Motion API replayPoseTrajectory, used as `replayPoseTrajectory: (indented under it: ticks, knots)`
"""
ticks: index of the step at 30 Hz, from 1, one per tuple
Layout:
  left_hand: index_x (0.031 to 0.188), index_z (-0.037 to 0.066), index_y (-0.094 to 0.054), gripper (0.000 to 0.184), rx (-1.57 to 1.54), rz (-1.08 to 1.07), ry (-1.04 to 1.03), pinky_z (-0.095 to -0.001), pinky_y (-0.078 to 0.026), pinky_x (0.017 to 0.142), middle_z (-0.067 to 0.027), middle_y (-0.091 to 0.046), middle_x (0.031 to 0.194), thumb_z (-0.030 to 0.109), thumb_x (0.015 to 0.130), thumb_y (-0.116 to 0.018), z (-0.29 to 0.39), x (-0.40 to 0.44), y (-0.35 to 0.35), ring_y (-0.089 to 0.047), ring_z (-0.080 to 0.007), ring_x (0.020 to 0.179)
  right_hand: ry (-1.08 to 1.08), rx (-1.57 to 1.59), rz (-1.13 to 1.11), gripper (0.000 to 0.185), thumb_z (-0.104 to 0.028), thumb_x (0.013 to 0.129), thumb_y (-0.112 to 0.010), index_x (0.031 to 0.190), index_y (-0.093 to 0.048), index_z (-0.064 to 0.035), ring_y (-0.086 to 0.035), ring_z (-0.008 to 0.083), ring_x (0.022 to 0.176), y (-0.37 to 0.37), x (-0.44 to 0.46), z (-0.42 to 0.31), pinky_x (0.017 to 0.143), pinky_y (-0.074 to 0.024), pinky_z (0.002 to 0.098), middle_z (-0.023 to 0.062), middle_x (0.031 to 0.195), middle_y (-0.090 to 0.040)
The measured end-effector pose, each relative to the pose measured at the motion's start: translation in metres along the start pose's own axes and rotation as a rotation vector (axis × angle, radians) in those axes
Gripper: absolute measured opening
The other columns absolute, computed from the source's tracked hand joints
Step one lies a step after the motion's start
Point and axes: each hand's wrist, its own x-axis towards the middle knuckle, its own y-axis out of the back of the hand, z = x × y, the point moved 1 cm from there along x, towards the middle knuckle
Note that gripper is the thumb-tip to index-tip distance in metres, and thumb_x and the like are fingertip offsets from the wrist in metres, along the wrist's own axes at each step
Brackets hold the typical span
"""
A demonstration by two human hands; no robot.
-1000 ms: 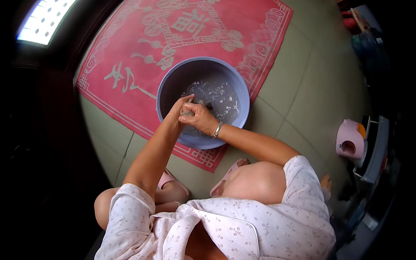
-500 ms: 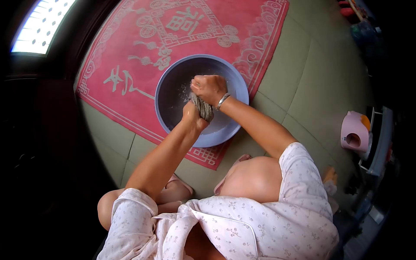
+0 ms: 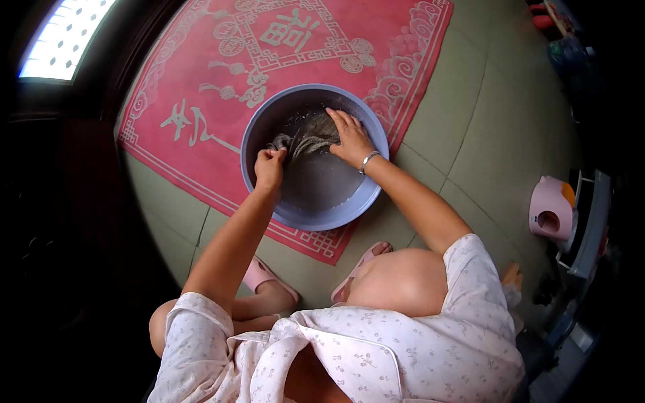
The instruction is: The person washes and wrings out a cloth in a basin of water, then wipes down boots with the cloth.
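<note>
A wet grey-brown cloth (image 3: 310, 139) lies loosely spread in the cloudy water (image 3: 314, 187) of a blue-purple basin (image 3: 336, 219). At the basin's left side, my left hand (image 3: 270, 168) pinches one end of the cloth between thumb and fingers. Across from it, my right hand (image 3: 352, 141) rests at the cloth's right part with its fingers stretched out and apart. A silver bracelet (image 3: 368, 161) circles my right wrist. Some of the cloth's right edge is hidden beneath my right fingers.
The basin stands partly on a red mat (image 3: 201, 161) with pale patterns, over greenish floor tiles (image 3: 463, 161). My feet in pink slippers (image 3: 363, 265) are close to the basin. At the right are a pink container (image 3: 551, 201) and a grey rack (image 3: 591, 221).
The cloth was twisted and bunched between both hands above the basin; now it is loosened down in the water. My hands have moved apart, and my right fingers have opened out.
</note>
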Motion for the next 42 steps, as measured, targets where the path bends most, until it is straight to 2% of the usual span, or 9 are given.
replayPoseTrajectory:
  ticks: [3,9,15,18,20,26,29,32,42]
  knots:
    - [0.114,0.008,-0.055,0.041,-0.165,-0.138,0.222,-0.0384,-0.050,0.085,-0.0069,-0.062,0.105,0.043,0.093,-0.061,0.010,-0.033,-0.025,-0.060,-0.0189,0.092,-0.117,0.099,-0.301,0.058,-0.032,0.077,-0.069,0.128,-0.050,-0.0099,-0.053,0.0370,0.118,-0.037,0.011,0.004,0.098,-0.0439,0.0460,0.0186,0.125,-0.057]
    - [0.107,0.008,-0.062,0.042,-0.725,-0.599,0.527,-0.0467,-0.050,0.087,-0.0120,-0.065,0.104,0.047,0.097,-0.051,0.020,-0.015,-0.023,-0.063,-0.0282,0.100,0.140,0.593,-0.042,0.037,-0.032,0.081,-0.066,0.101,-0.057,-0.0024,-0.059,0.0389,0.101,-0.037,-0.014,-0.067,0.085,-0.0480,0.0444,0.0242,0.108,-0.060]
    - [0.107,0.011,-0.061,0.039,-0.822,-0.629,0.296,-0.0445,-0.051,0.086,-0.0088,-0.064,0.104,0.044,0.100,-0.043,0.003,-0.029,-0.031,-0.063,-0.0274,0.098,0.336,0.475,0.168,0.031,-0.032,0.090,-0.063,0.077,-0.057,-0.0038,-0.060,0.0410,0.072,0.012,-0.037,-0.122,0.064,-0.0474,0.0453,0.0200,0.074,-0.062]
    - [0.110,0.015,-0.060,0.034,-1.045,-0.723,-0.133,-0.0417,-0.053,0.080,-0.0032,-0.064,0.108,0.040,0.101,-0.039,0.019,-0.052,-0.038,-0.064,-0.0235,0.099,0.439,0.163,0.215,0.028,-0.033,0.092,-0.058,0.075,-0.060,-0.0108,-0.065,0.0352,0.074,0.020,-0.034,-0.117,0.067,-0.0507,0.0460,0.0128,0.075,-0.066]
    - [0.105,0.018,-0.059,0.029,-0.910,-0.449,0.453,-0.0397,-0.051,0.072,-0.0010,-0.062,0.098,0.039,0.100,-0.040,0.043,-0.060,-0.039,-0.062,-0.0193,0.089,0.369,0.180,0.242,0.030,-0.033,0.092,-0.058,0.074,-0.059,-0.0085,-0.063,0.0373,0.073,0.025,-0.029,-0.110,0.065,-0.0492,0.0471,0.0148,0.074,-0.064]
    - [0.104,0.014,-0.060,0.032,-0.452,-0.374,0.306,-0.0324,-0.050,0.066,-0.0040,-0.064,0.091,0.044,0.098,-0.049,0.082,-0.069,-0.038,-0.064,-0.0177,0.081,0.062,0.037,0.238,0.038,-0.037,0.099,-0.047,0.078,-0.060,-0.0066,-0.064,0.0372,0.076,0.023,-0.008,-0.053,0.066,-0.0498,0.0485,0.0149,0.080,-0.066]
    - [0.112,0.011,-0.056,0.034,-0.493,-0.443,0.186,-0.0313,-0.052,0.072,-0.0043,-0.062,0.093,0.040,0.094,-0.059,0.077,-0.056,-0.028,-0.063,-0.0174,0.085,0.007,0.226,0.210,0.039,-0.036,0.099,-0.050,0.079,-0.058,-0.0032,-0.063,0.0358,0.073,0.019,-0.010,-0.037,0.064,-0.0482,0.0436,0.0169,0.078,-0.064]
    - [0.126,0.005,-0.039,0.058,-0.257,-0.428,-0.025,-0.0338,-0.053,0.083,-0.0106,-0.057,0.109,0.013,0.082,-0.077,0.090,-0.048,-0.010,-0.062,-0.0192,0.095,-0.037,0.762,0.199,0.031,-0.029,0.097,-0.059,0.085,-0.064,-0.0004,-0.053,0.0165,0.063,0.004,-0.003,-0.010,0.062,-0.0437,0.0307,0.0121,0.067,-0.056]
    - [0.147,0.010,-0.027,0.089,-0.387,-0.599,-0.012,-0.0311,-0.047,0.088,-0.0075,-0.052,0.118,-0.008,0.072,-0.073,0.094,-0.028,0.018,-0.058,-0.0188,0.104,-0.226,1.154,0.267,0.029,-0.028,0.095,-0.065,0.092,-0.070,0.0007,-0.048,0.0036,0.073,0.028,-0.010,-0.020,0.069,-0.0413,0.0228,-0.0060,0.076,-0.059]
